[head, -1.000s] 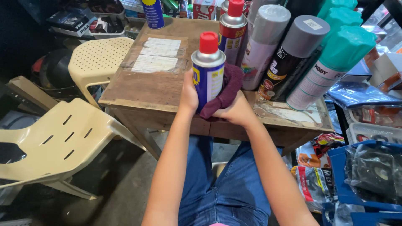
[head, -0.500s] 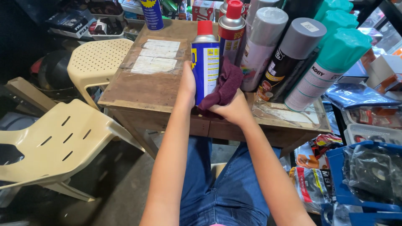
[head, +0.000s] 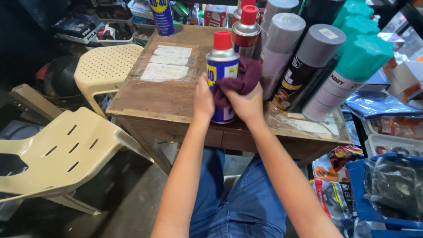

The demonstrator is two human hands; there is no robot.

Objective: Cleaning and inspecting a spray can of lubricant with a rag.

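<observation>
A blue and yellow spray can [head: 222, 66] with a red cap stands upright on the wooden table [head: 163, 94]. My left hand [head: 203, 99] grips its lower body from the left. My right hand [head: 244, 103] presses a dark maroon cloth [head: 243, 79] against the can's right side. Both forearms reach up from my lap, over blue jeans.
Behind the can stand a second red-capped can [head: 246, 31], several tall grey-capped and teal-capped spray cans [head: 308, 66], and a blue can [head: 162, 16] at the far edge. Cream plastic chairs [head: 57, 150] and a stool [head: 103, 70] are at left. Blue bins with packaged goods [head: 387, 189] sit at right.
The can stays upright in my left hand. My right hand with the cloth has shifted up along the can's right side.
</observation>
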